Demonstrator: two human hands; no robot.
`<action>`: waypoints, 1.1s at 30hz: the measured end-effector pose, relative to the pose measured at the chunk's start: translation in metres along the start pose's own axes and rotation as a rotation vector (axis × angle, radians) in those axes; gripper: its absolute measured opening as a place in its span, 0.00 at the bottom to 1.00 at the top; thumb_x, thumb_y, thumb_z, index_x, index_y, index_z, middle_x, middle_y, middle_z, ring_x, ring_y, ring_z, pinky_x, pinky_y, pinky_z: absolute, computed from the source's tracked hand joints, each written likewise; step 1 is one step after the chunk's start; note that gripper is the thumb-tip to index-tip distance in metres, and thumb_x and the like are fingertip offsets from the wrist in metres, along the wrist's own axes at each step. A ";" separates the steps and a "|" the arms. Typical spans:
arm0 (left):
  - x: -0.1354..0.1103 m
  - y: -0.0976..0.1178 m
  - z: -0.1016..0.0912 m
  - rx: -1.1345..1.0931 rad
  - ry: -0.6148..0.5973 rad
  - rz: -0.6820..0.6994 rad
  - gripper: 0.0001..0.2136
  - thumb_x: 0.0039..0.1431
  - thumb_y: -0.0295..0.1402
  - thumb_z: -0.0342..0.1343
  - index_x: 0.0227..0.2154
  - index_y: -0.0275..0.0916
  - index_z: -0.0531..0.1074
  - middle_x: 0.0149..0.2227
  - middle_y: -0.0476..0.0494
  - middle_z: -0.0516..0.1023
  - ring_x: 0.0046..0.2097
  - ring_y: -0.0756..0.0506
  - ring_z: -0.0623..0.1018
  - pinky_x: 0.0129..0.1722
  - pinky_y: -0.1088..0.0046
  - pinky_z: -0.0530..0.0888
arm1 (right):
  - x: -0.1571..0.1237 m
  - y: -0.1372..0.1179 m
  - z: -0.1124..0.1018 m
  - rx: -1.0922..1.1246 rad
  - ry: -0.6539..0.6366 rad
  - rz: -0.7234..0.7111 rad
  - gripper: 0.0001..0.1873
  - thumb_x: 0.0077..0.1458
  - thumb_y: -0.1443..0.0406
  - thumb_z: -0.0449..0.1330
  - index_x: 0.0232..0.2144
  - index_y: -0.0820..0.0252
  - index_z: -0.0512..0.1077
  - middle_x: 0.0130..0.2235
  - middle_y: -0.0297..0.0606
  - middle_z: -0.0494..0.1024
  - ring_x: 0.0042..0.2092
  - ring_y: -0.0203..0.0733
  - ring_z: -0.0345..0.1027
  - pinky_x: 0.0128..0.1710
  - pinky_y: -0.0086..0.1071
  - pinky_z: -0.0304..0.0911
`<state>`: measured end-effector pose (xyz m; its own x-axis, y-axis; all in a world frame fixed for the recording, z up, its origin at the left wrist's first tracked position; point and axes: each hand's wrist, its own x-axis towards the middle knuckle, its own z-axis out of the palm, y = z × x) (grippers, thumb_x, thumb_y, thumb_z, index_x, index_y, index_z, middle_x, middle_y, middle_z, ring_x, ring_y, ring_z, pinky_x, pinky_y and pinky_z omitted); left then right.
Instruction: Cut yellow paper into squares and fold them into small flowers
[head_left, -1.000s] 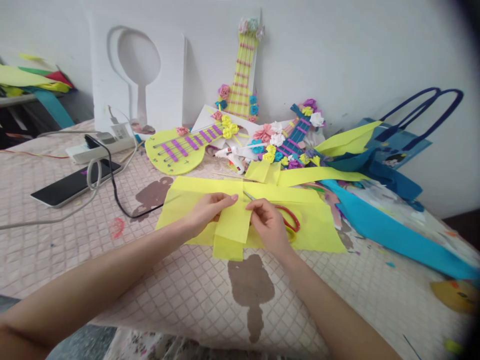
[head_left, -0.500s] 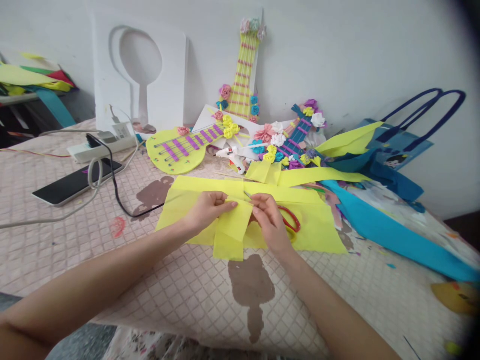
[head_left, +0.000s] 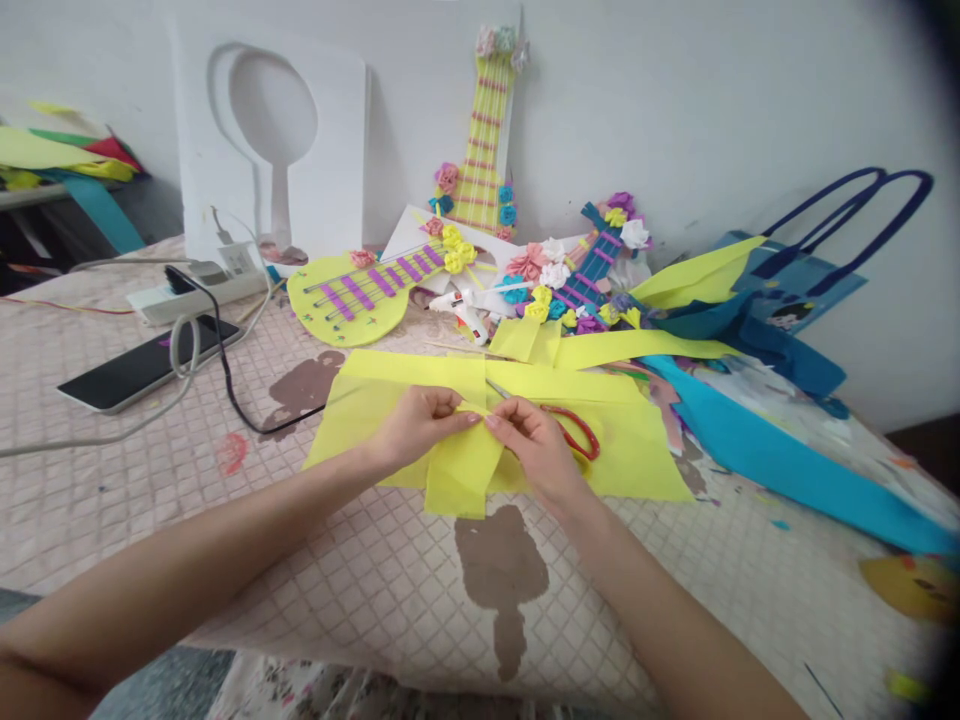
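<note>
Between both hands is a small yellow strip (head_left: 465, 455) that looks like crepe paper or thin fabric. My left hand (head_left: 420, 425) pinches its upper edge between thumb and fingers. Close beside it, my right hand (head_left: 529, 435) pinches the same edge at the right, the fingertips of both hands nearly meeting. Another yellow piece hangs below the strip toward the table's front. Underneath lies a large yellow sheet (head_left: 637, 465). Scissors with red handles (head_left: 581, 435) rest on that sheet, partly hidden behind my right hand.
A white glue gun (head_left: 461, 312) lies behind the sheet, near a yellow paper guitar (head_left: 349, 305). Paper flowers and a blue strip (head_left: 795, 465) spread to the right, before a blue bag (head_left: 817, 285). A phone (head_left: 150, 365) and power strip (head_left: 199, 295) sit at left.
My hands have drawn closer together along the strip's upper edge, and the edge is now bunched or folded between the fingertips. The view has shifted slightly.
</note>
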<state>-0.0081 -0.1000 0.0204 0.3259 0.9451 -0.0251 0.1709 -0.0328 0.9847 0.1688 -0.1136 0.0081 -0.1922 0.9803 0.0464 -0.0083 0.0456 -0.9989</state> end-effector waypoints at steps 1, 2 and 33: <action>0.001 0.000 -0.001 -0.026 -0.007 -0.018 0.14 0.46 0.43 0.60 0.22 0.36 0.69 0.21 0.49 0.71 0.23 0.52 0.68 0.20 0.78 0.60 | 0.001 0.000 -0.001 0.029 -0.012 0.020 0.10 0.49 0.58 0.62 0.27 0.58 0.70 0.25 0.29 0.66 0.28 0.32 0.58 0.29 0.28 0.57; 0.002 0.000 -0.002 -0.054 -0.013 -0.037 0.14 0.46 0.43 0.60 0.23 0.36 0.69 0.22 0.49 0.71 0.23 0.52 0.69 0.21 0.78 0.61 | 0.001 0.001 -0.002 0.057 -0.023 0.042 0.10 0.49 0.57 0.62 0.28 0.57 0.71 0.26 0.30 0.68 0.28 0.33 0.60 0.30 0.28 0.59; 0.002 0.003 -0.002 -0.090 -0.112 -0.098 0.20 0.42 0.43 0.64 0.34 0.33 0.71 0.30 0.43 0.76 0.31 0.48 0.74 0.28 0.75 0.68 | -0.001 -0.002 0.000 -0.061 -0.024 -0.008 0.11 0.50 0.59 0.60 0.24 0.59 0.67 0.23 0.29 0.67 0.25 0.32 0.60 0.25 0.26 0.59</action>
<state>-0.0086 -0.0978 0.0240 0.4143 0.9000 -0.1357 0.1250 0.0914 0.9879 0.1690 -0.1144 0.0101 -0.2158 0.9750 0.0538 0.0500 0.0660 -0.9966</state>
